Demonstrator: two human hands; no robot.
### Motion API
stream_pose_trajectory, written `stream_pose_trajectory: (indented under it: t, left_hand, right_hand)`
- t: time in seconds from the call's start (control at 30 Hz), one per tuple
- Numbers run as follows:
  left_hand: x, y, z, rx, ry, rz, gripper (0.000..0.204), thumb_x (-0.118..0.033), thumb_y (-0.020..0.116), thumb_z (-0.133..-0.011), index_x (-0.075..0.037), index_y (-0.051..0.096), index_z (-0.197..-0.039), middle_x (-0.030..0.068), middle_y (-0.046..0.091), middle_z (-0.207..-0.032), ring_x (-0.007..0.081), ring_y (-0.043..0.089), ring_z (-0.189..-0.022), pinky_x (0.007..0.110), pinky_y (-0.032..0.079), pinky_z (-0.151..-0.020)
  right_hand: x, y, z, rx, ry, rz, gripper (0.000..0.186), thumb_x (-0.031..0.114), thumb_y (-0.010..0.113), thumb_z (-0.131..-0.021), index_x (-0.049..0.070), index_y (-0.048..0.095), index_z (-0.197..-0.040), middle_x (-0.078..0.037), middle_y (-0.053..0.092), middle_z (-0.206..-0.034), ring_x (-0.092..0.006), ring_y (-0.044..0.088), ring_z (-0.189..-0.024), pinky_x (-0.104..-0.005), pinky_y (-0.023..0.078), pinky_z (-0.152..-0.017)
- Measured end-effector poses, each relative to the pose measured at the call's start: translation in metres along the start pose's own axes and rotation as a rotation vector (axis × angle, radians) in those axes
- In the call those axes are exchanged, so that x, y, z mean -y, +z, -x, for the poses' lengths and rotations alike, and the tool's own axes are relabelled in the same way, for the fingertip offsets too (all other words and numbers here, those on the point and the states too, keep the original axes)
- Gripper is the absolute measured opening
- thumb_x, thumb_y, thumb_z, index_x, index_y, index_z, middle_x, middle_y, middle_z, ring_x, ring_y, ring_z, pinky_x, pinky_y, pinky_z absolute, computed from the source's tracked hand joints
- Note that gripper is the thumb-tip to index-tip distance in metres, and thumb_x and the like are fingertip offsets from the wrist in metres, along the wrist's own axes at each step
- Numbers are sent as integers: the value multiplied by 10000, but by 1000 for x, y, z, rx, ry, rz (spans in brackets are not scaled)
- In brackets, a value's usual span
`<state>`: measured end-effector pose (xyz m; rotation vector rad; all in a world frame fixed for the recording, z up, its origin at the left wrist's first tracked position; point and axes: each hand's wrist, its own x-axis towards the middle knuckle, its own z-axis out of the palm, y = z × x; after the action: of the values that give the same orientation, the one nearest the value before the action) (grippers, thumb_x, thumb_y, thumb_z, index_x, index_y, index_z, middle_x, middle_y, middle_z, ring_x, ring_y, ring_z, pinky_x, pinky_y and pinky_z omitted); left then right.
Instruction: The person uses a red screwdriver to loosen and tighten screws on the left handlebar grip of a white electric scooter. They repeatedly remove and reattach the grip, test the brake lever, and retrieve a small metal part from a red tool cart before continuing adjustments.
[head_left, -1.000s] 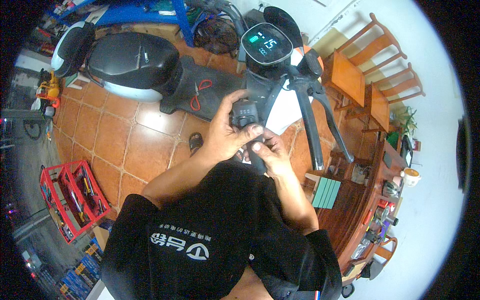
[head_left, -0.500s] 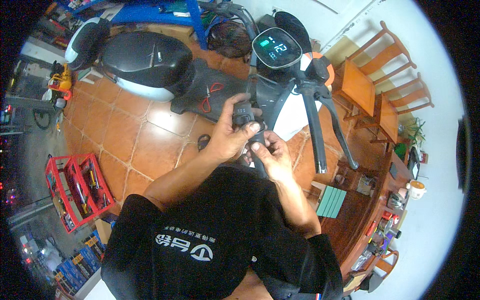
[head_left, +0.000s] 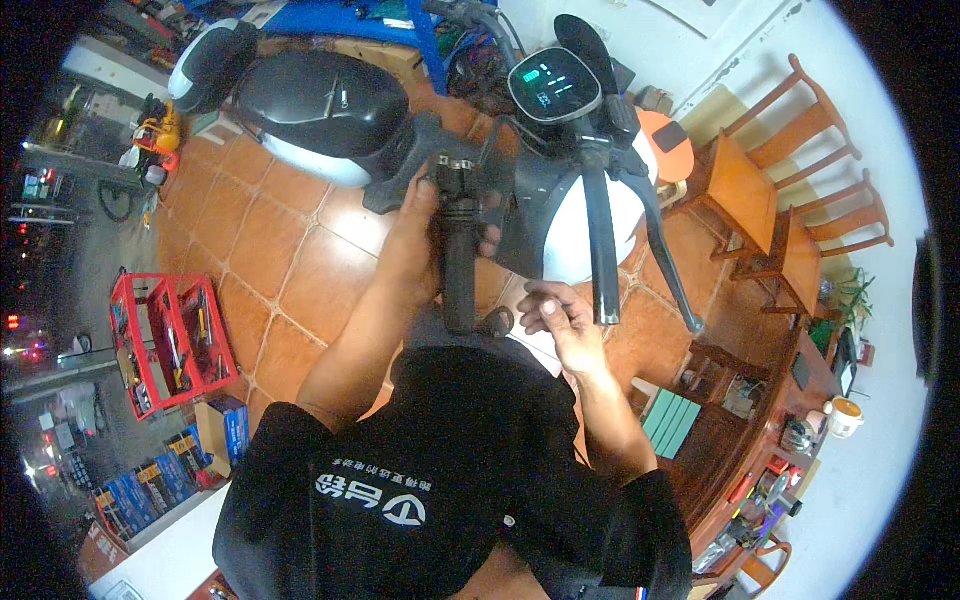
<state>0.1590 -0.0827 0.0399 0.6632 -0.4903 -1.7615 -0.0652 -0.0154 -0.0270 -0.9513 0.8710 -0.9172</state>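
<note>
Wrapping black grip, left hand likely needed steady pressure; right hand, half-curled nearby, held nothing visible.

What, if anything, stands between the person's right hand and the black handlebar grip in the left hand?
Nothing visible does: an open gap separates the right hand from the black handlebar grip in the left hand. The scooter's handlebar lies to the right, outside that gap.

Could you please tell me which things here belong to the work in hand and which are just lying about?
Likely in use:
black handgrip, in the left hand
scooter, near the right hand

Likely just lying about:
open red toolbox
wooden chairs
white mug
</note>
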Motion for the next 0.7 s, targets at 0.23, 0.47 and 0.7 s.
stream_pose_trajectory:
  t: [0.23,0.47,0.7]
  left_hand:
    - [4,9,20,93,-129,81,605,-568,274,-954,-81,487,-1242,176,625,-1021,226,617,-615,319,506,-502]
    - [31,18,53,-20,-92,85,612,-570,313,-942,-59,522,-1206,137,631,-964,175,569,-573,270,446,-462]
    - [47,38,81,-109,36,-38,587,-342,640,-873,-252,310,-1350,75,627,-1037,156,591,-636,297,535,-539]
  right_hand:
    - [-43,-58,51,-138,214,33,327,241,521,-955,-25,543,-1144,-88,638,-902,-141,607,-747,-269,512,-663]
    - [-49,-54,95,-157,297,114,294,237,511,-958,-14,557,-1105,-67,624,-870,-129,576,-715,-263,496,-649]
    - [-59,-74,119,38,239,316,320,271,514,-953,-22,579,-1064,-56,610,-805,-120,562,-672,-247,475,-608]
